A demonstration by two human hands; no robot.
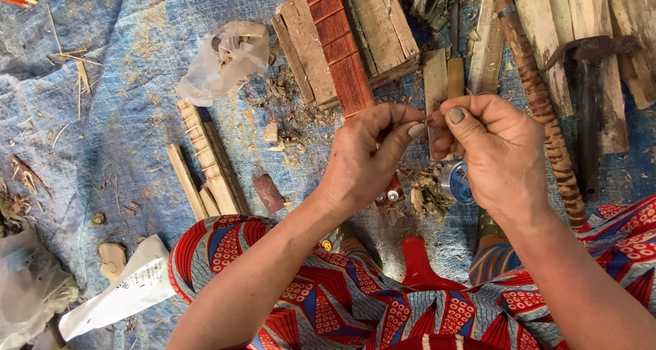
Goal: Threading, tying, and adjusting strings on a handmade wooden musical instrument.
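Looking down from the head camera, I see a blue tarp spread over the ground, littered with wood shavings and straw. Across the bottom lies my lap in a red and blue patterned cloth. At the top of the view rests a long reddish fretted neck, flanked by rough wooden blocks; to the right run a spiral-banded stick and a dark hammer. A bundle of pale wooden slats lies to the left, with a crumpled clear plastic bag above it and a white paper packet at lower left. My left hand and right hand meet in the middle of the view, above the tarp and just below the end of the neck. Both grips are clenched, thumb against fingertips, pinching one tiny dark piece between them; I cannot tell what it is. Below the right hand sits a small round blue-faced tin, and a small brown pad lies near the slats.
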